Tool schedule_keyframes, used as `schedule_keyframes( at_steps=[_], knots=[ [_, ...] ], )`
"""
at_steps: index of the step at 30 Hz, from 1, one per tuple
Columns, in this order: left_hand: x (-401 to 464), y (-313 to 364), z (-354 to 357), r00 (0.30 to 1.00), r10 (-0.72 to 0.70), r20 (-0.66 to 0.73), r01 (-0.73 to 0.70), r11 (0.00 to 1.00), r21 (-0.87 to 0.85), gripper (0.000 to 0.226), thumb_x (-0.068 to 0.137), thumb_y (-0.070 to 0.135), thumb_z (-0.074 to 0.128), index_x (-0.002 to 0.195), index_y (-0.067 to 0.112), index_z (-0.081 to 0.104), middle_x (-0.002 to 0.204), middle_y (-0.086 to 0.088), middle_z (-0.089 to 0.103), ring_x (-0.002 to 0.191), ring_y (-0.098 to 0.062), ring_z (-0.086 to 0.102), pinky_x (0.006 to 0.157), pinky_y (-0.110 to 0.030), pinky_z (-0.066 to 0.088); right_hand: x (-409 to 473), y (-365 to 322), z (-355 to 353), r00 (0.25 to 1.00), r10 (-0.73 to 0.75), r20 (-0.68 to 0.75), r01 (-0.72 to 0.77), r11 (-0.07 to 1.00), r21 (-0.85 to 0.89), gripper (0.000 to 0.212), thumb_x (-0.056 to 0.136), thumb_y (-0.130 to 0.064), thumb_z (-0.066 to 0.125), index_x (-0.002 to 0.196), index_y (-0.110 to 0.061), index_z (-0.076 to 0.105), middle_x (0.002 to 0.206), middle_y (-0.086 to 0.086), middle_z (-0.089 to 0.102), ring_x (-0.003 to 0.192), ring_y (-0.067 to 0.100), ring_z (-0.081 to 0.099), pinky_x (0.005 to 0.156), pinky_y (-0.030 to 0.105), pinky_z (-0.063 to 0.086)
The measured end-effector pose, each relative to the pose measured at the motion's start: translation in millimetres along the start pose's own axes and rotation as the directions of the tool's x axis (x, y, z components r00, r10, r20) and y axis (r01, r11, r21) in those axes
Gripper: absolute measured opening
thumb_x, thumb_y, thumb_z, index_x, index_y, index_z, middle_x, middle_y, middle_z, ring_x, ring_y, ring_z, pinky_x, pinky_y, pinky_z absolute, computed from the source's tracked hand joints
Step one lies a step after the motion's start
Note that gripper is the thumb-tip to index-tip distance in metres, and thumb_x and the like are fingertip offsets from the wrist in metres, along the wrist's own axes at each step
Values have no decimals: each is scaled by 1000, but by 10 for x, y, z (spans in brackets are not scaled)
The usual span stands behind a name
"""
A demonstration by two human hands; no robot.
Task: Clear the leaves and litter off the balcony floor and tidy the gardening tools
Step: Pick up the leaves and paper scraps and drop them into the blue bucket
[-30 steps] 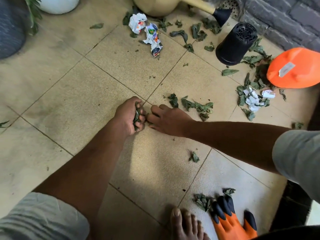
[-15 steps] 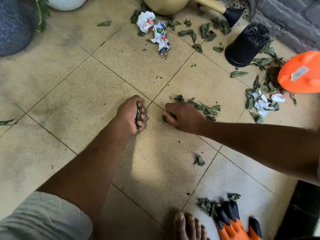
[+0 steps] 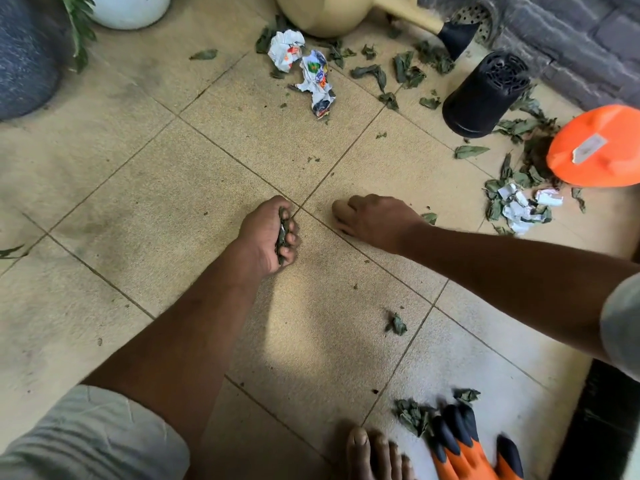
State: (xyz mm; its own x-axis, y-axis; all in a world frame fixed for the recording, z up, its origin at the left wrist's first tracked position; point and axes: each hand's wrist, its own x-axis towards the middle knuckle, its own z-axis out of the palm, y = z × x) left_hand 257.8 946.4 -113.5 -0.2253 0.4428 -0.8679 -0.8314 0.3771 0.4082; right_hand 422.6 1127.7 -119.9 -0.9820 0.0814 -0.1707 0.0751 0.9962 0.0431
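Mid-frame, the left hand (image 3: 268,233) keeps its grip fisted around a wad of gathered leaves (image 3: 283,233), seemingly as a store, while the right hand (image 3: 372,216), fingers curled down on the floor (image 3: 145,202), apparently rakes up more; litter (image 3: 313,76) remains upper centre.

Person wearing a loose pale grey short-sleeved shirt, creased left sleeve (image 3: 86,434) ending above the elbow, right sleeve (image 3: 621,327) showing at the frame edge, forearms bare, both hands ungloved, one bare foot (image 3: 375,457) showing, wrists unadorned
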Motion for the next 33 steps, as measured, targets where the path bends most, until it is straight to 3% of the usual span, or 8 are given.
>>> schedule_keyframes(
  at_steps=[4, 8, 11, 14, 18, 24, 28, 33],
  knots=[
    [0, -1, 19, 1000, -21, -12, 21, 1000, -3, 35, 93, 30, 60, 62, 30, 44, 64, 10, 41, 49, -9, 35, 44, -20, 23, 48, 5, -57, 996, -31, 84, 38, 996, -80, 23, 109, -31, 28, 120, -15, 41, 80, 3, 54, 60, 21, 57, 46, 30, 45],
    [-171, 193, 184, 999, -29, -25, 29, 999, -22, 38, 94, 27, 58, 59, 29, 45, 62, 9, 42, 47, -10, 34, 43, -19, 25, 236, -110, -266, 955, 292, 52, -292, 895, 336, 29, 113, -44, 32, 97, -22, 43, 67, 0, 55, 54, 21, 58, 49, 30, 48],
    [-414, 581, 447, 995, 38, -90, -41, 999, -29, 40, 94, 25, 57, 56, 28, 44, 59, 9, 42, 44, -11, 33, 45, -18, 23, 455, -130, -584, 889, 450, -79, -353, 786, 508, 29, 111, -38, 41, 87, -21, 48, 65, 4, 54, 57, 32, 55, 55, 32, 35],
    [-841, 1076, 738, 988, 93, -127, -99, 994, -41, 36, 92, 26, 59, 60, 27, 42, 58, 9, 42, 41, -12, 31, 46, -16, 21, 608, -127, -1141, 800, 600, -17, -436, 599, 672, 34, 108, -35, 45, 84, -13, 55, 73, 10, 63, 68, 34, 56, 60, 36, 37],
    [-1797, 1681, 951, 984, 103, -146, -104, 995, 0, 31, 93, 28, 58, 66, 26, 43, 57, 8, 40, 40, -13, 27, 45, -16, 19, 587, -184, -2347, 671, 720, 178, -524, 291, 801, 37, 106, -39, 44, 84, -14, 62, 74, 3, 65, 68, 24, 60, 57, 30, 42],
    [-3718, 2507, 1101, 971, 91, -223, -91, 996, 11, 33, 94, 30, 61, 67, 27, 44, 57, 7, 39, 42, -14, 26, 47, -18, 16, 366, -584, -4641, 474, 750, 462, -445, -249, 860, 38, 108, -32, 46, 79, -15, 62, 69, 2, 58, 53, 17, 51, 37, 17, 38],
    [-5167, 3085, 1263, 971, 65, -229, -73, 997, -28, 34, 97, 33, 62, 68, 28, 43, 57, 7, 39, 42, -13, 27, 48, -19, 14, 258, -902, -6261, 444, 713, 543, -349, -420, 838, 29, 108, -14, 47, 81, -15, 59, 66, -6, 53, 49, 4, 49, 42, 15, 37],
    [-6687, 3770, 1490, 950, 142, -277, -184, 974, -133, 36, 100, 29, 58, 68, 27, 41, 56, 6, 38, 39, -13, 27, 43, -18, 15, 262, -1300, -7976, 390, 684, 617, -232, -575, 784, 31, 104, -14, 46, 74, -18, 52, 56, -2, 46, 46, 14, 39, 41, 18, 29]
  ],
)
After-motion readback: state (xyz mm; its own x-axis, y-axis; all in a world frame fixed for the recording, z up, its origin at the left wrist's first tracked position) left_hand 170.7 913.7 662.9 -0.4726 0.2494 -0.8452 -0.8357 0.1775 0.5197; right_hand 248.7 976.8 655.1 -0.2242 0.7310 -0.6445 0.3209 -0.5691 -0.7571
